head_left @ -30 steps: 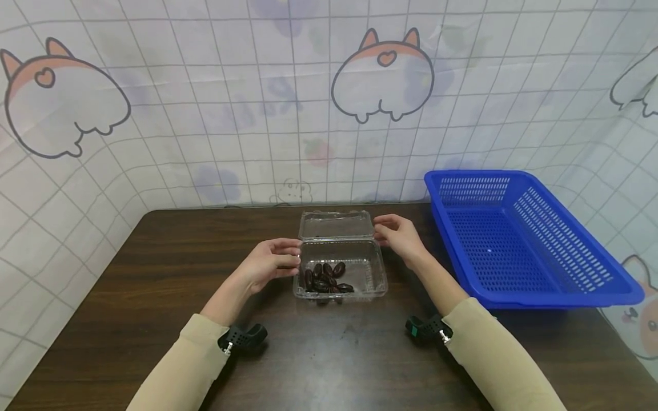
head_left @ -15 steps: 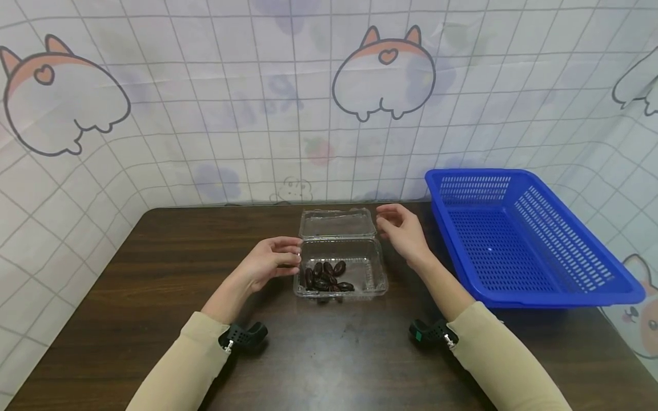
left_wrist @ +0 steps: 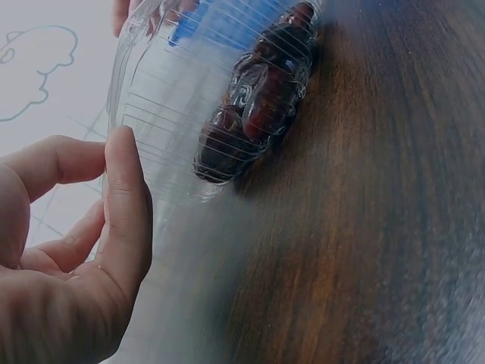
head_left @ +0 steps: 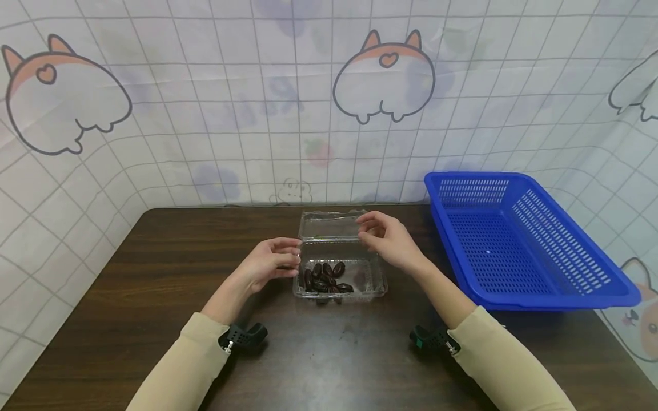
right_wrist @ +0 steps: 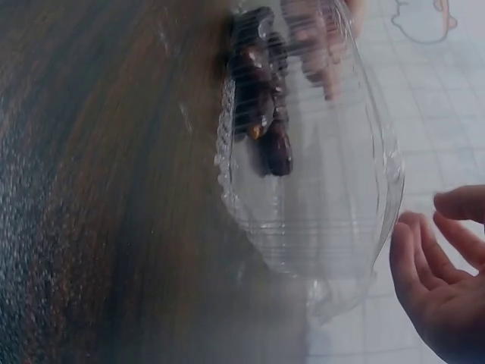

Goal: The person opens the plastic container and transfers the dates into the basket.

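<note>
A hinged clear plastic container [head_left: 362,274] stands on the table, its lid [head_left: 329,227] folded back toward the wall. Several dark, glossy dates [head_left: 327,278] lie in its left half. My left hand [head_left: 267,265] pinches the container's left rim between thumb and fingertips, as the left wrist view shows. Over the right part of the hinge and lid hovers my right hand [head_left: 388,240], fingers loosely bent and holding nothing. Its thumb [right_wrist: 462,203] and fingers are apart beside the container's rim in the right wrist view.
A large blue plastic basket [head_left: 465,282] sits at the right of the dark wooden table [head_left: 154,285], close beside my right forearm. Behind the table hangs a white grid-patterned cloth [head_left: 231,114] with cartoon prints.
My right hand first drew slightly back from the lid's right edge, then moved left over the lid and hinge. The left hand, container and dates have stayed in place.
</note>
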A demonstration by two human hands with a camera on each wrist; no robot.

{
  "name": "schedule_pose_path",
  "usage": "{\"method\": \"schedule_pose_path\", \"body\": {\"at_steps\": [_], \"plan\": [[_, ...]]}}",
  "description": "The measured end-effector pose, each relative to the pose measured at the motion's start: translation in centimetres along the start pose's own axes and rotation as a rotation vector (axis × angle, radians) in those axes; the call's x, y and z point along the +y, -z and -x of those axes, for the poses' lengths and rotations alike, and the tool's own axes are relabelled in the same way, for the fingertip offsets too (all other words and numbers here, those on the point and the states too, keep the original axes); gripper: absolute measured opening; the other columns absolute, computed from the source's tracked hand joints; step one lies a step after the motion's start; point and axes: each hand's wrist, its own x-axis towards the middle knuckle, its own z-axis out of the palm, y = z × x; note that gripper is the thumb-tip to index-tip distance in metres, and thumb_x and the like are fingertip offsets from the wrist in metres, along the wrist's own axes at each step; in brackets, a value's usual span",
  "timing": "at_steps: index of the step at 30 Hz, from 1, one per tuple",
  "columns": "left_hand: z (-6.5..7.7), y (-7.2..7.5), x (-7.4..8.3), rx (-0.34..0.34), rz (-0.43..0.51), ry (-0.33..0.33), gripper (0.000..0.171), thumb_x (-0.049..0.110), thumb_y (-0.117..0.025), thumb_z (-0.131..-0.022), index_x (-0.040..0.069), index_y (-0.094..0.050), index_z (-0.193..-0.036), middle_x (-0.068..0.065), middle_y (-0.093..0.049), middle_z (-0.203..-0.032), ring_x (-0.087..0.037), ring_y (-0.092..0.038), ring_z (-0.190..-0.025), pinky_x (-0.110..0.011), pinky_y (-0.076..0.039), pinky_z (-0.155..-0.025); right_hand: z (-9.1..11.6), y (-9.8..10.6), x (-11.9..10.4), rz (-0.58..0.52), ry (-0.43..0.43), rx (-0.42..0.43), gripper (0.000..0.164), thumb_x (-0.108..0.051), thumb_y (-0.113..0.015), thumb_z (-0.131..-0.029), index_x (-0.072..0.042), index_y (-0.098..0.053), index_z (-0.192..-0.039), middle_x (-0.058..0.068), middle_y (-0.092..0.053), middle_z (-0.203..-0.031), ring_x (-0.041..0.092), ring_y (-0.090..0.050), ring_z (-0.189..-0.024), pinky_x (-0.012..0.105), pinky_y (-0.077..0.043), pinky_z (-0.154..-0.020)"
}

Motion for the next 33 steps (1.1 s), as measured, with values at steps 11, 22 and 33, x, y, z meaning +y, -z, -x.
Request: {"method": "schedule_pose_path", "body": {"at_steps": [11,22,33], "plan": [[0.2,0.1,0.0,0.004,0.008,0.005,0.046,-0.005,-0.062,-0.098,-0.008,-0.05,-0.142,-0.022,-0.061,-0.121,-0.018,-0.065,-0.086,-0.033,-0.062,-0.077,0.2,-1.3,-1.1,0.081,-0.001,-0.216,0.029,-0.008,-0.068,-0.1,-0.002,-0.064,-0.128,0.009,-0.067,-0.106,0.039,-0.066,-0.091,0.053,-0.059,-0.075],[0.3,0.0,0.2,0.001,0.018,0.008,0.047,-0.005,-0.063,-0.097,-0.009,-0.049,-0.142,-0.022,-0.061,-0.122,-0.018,-0.065,-0.084,-0.033,-0.062,-0.077,-0.2,-2.2,-0.6,0.105,-0.075,-0.33,0.028,-0.005,-0.067,-0.099,0.002,-0.064,-0.126,0.007,-0.069,-0.102,0.033,-0.069,-0.092,0.045,-0.063,-0.075],[0.2,-0.1,0.2,-0.008,0.016,0.007,0.045,-0.005,-0.06,-0.099,-0.009,-0.049,-0.142,-0.024,-0.059,-0.122,-0.019,-0.065,-0.086,-0.034,-0.062,-0.078,-0.6,-2.8,-0.5,0.211,-0.109,-0.387,0.031,-0.004,-0.07,-0.097,0.005,-0.064,-0.126,0.01,-0.069,-0.104,0.024,-0.072,-0.08,0.034,-0.062,-0.071]]}}
